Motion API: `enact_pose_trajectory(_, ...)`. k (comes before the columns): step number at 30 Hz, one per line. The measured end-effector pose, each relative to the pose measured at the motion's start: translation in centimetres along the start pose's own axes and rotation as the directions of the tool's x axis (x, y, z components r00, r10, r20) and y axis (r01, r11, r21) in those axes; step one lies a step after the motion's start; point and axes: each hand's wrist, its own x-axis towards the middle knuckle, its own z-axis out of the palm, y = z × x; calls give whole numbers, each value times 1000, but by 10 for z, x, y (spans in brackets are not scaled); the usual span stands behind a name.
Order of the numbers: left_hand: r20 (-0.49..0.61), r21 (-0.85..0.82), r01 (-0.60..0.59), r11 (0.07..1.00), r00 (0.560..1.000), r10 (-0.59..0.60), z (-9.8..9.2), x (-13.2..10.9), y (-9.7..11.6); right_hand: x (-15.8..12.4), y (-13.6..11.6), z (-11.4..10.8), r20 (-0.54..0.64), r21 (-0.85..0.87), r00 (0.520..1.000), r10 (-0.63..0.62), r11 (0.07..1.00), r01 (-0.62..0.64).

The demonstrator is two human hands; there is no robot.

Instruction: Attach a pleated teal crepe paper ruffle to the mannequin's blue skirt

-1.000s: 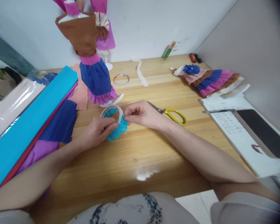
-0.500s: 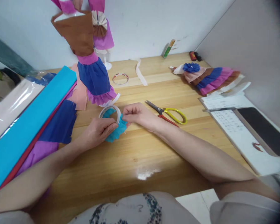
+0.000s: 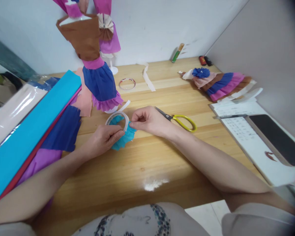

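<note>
A white roll of tape (image 3: 126, 123) stands tilted over the table, its loose white end sticking up to the upper right. Around and below its rim runs a gathered strip of turquoise crepe paper (image 3: 124, 141); some of the strip shows through the ring's opening. My left hand (image 3: 100, 139) grips the roll's near edge and the paper between thumb and fingers. Opposite it, my right hand (image 3: 148, 120) pinches the strip at the roll's right side. Just beyond the right wrist lie scissors (image 3: 185, 122) with a yellow handle loop; their other handle is hidden by the arm.
A doll-sized paper dress (image 3: 98, 78) stands behind my hands. Another layered dress (image 3: 221, 83) lies at right, near a phone (image 3: 280, 137) on a notebook (image 3: 238, 131). Folded crepe paper (image 3: 39, 127) fills the left side. A bangle (image 3: 127, 84) and glue tube (image 3: 178, 52) lie farther back.
My right hand has shifted slightly right along the crepe strip, and its forearm now covers the red scissor handle. The tape roll has moved slightly right.
</note>
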Motion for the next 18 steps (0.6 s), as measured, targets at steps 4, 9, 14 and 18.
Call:
enact_pose_trajectory(4,13,-7,8,1000,1000,-8,0,0,1,2,2,1,15,30,1000,-1,1000,0)
enact_pose_trajectory(9,9,71,-96,993,995,96,1,0,-1,2,2,1,19,78,1000,20,997,-21)
enact_pose_trajectory(14,-5,128,-212,969,977,214,0,0,1,1,6,2,133,284,988,84,951,-119)
enact_pose_trajectory(18,-6,-40,-121,992,993,121,-2,-1,5,2,8,-2,251,417,966,59,894,-163)
